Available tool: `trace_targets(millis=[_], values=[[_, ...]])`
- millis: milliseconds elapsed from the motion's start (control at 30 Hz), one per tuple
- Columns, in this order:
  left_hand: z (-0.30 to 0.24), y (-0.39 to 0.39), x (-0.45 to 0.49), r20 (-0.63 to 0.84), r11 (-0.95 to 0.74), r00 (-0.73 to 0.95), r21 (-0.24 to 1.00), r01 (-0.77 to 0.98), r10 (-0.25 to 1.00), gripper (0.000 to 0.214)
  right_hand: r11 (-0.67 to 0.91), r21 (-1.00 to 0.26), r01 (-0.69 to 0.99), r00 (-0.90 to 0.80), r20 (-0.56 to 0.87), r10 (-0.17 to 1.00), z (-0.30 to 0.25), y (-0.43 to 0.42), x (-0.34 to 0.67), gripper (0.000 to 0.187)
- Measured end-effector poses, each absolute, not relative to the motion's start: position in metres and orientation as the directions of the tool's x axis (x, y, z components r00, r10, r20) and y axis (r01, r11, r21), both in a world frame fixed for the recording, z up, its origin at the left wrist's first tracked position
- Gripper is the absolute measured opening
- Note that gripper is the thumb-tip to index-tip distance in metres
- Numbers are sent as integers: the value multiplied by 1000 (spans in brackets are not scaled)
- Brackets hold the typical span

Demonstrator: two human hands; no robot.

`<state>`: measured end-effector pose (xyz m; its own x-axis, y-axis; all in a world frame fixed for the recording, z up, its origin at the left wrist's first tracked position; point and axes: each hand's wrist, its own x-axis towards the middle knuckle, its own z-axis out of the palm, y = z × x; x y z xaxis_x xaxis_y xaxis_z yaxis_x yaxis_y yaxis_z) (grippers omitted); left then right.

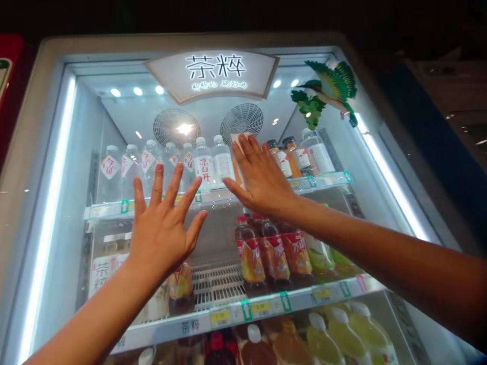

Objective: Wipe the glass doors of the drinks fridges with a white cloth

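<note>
My left hand (162, 228) is spread wide, its palm flat against the glass door (213, 238) of a lit drinks fridge, over the second shelf. My right hand (258, 175) also lies flat on the glass, higher and to the right, fingers stretched out and close together. A small white piece (239, 137), perhaps a cloth or paper, shows just past its fingertips; whether it lies under the palm I cannot tell. Behind the glass, clear water bottles (203, 165) line the top shelf and red-labelled tea bottles (272, 253) stand below my right wrist.
The fridge frame (41, 126) glows with light strips down both sides. A sign with characters (215, 73) and a bird sticker (329, 88) sit near the top. Yellow-green drink bottles (361, 329) fill the lower right. A red cabinet edge (9, 56) stands at the left.
</note>
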<state>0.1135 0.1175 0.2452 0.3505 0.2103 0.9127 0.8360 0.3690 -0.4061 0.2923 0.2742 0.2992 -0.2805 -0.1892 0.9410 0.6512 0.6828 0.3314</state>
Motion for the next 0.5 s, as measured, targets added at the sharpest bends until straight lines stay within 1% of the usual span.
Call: trace_targets(millis=[100, 167, 300, 333, 400, 467, 500], values=[[254, 102, 91, 918, 354, 345, -394, 848, 197, 61, 702, 223, 676, -231, 969, -85, 323, 251, 260, 88], [256, 90, 75, 922, 349, 340, -386, 854, 186, 61, 695, 213, 687, -229, 971, -72, 318, 233, 239, 88], [252, 63, 41, 921, 343, 344, -388, 855, 184, 61, 637, 394, 662, -355, 914, -197, 288, 203, 203, 83], [251, 58, 33, 920, 340, 347, -391, 855, 185, 61, 624, 410, 665, -369, 907, -203, 288, 198, 196, 82], [251, 49, 22, 920, 326, 349, -389, 862, 176, 61, 617, 364, 698, -349, 925, -150, 301, 188, 183, 79], [250, 42, 14, 925, 300, 345, -378, 876, 158, 61, 625, 264, 735, -287, 956, -67, 316, 179, 171, 78], [250, 39, 11, 928, 286, 342, -371, 884, 148, 62, 630, 231, 742, -262, 964, -44, 319, 174, 165, 78]])
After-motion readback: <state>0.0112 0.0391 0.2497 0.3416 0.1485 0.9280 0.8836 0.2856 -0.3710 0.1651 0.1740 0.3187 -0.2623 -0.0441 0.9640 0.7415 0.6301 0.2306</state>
